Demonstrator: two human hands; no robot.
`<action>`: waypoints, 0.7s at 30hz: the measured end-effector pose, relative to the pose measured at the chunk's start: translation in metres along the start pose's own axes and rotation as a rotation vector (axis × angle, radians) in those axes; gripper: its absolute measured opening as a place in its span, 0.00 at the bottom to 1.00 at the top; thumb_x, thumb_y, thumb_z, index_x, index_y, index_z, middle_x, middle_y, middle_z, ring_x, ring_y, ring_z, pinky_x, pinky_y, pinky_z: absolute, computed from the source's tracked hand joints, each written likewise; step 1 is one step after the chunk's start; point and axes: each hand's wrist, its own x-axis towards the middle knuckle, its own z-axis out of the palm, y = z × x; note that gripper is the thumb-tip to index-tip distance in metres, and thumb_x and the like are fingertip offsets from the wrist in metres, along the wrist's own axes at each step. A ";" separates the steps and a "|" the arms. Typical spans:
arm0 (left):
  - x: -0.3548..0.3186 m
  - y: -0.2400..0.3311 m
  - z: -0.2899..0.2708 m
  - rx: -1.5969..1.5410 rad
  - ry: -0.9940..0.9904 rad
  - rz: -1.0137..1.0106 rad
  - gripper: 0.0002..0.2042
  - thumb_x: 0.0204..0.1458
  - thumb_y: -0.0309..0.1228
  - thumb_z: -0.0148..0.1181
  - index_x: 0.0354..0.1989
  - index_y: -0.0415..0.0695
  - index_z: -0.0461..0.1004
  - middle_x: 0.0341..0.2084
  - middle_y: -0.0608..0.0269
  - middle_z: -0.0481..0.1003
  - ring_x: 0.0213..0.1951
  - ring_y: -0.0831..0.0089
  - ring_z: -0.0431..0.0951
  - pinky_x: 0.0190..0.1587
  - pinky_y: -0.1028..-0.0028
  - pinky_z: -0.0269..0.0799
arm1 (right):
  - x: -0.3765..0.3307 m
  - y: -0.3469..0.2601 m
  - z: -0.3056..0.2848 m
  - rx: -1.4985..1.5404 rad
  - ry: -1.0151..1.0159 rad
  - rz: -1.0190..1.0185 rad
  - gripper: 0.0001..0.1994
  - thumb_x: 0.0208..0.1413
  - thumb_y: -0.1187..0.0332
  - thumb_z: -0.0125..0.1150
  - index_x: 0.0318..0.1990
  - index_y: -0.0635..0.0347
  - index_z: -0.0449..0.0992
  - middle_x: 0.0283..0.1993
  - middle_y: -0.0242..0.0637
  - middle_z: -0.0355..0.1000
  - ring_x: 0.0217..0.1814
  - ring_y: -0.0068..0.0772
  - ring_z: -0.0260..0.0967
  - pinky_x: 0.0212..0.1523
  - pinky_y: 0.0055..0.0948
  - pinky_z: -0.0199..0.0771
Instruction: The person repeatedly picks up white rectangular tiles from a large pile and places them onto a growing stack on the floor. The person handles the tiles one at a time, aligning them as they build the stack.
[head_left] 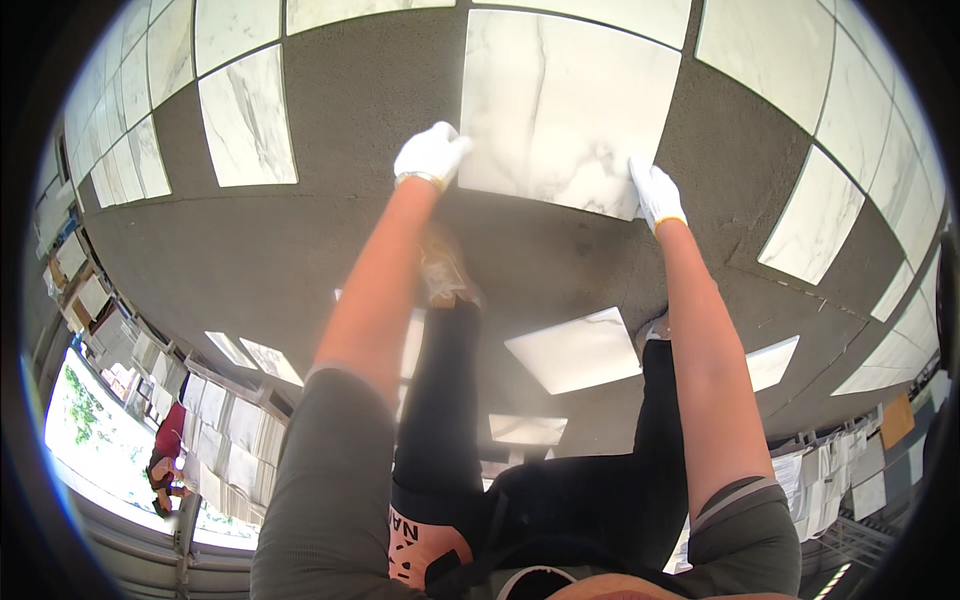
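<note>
A large white marble-pattern tile (565,105) lies on grey mortar (380,110) straight ahead of me. My left hand (431,153), in a white glove, grips the tile's near left corner. Gloved in white too, my right hand (655,192) presses on the near right corner with its fingers spread along the edge. Both forearms reach forward from the lower edge. My legs in black trousers and a brown shoe (447,268) stand on the mortar just below the tile.
More white tiles are laid around, one at the left (247,117) and several at the right (812,215). Loose tiles (575,350) lie behind my feet. Stacks of tiles on racks (225,420) line the lower left, where another person in red (168,455) stands.
</note>
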 end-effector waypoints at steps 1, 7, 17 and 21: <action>-0.001 0.003 0.007 -0.007 -0.004 -0.018 0.24 0.56 0.53 0.59 0.49 0.44 0.78 0.47 0.46 0.81 0.50 0.47 0.80 0.55 0.58 0.73 | -0.004 -0.007 -0.004 -0.046 -0.019 0.005 0.26 0.68 0.47 0.43 0.59 0.56 0.75 0.56 0.60 0.74 0.58 0.61 0.71 0.61 0.48 0.69; 0.005 0.014 0.026 0.028 0.034 -0.119 0.25 0.55 0.49 0.61 0.52 0.40 0.73 0.49 0.41 0.79 0.53 0.45 0.79 0.56 0.52 0.73 | -0.017 -0.049 -0.032 -0.461 -0.057 0.012 0.30 0.65 0.42 0.41 0.51 0.56 0.82 0.57 0.51 0.77 0.61 0.56 0.72 0.62 0.46 0.69; 0.006 0.011 0.029 -0.028 0.027 -0.089 0.24 0.56 0.49 0.61 0.49 0.41 0.73 0.47 0.41 0.79 0.52 0.46 0.79 0.55 0.55 0.73 | -0.025 -0.054 -0.037 -0.462 -0.023 0.074 0.30 0.63 0.42 0.44 0.51 0.59 0.82 0.55 0.50 0.78 0.59 0.55 0.74 0.61 0.46 0.70; 0.004 0.010 0.027 -0.040 0.131 -0.091 0.29 0.51 0.49 0.63 0.56 0.42 0.72 0.47 0.43 0.80 0.50 0.46 0.80 0.53 0.55 0.75 | -0.034 -0.039 -0.023 -0.325 0.081 0.116 0.34 0.61 0.37 0.49 0.49 0.63 0.78 0.53 0.56 0.78 0.57 0.57 0.74 0.59 0.47 0.71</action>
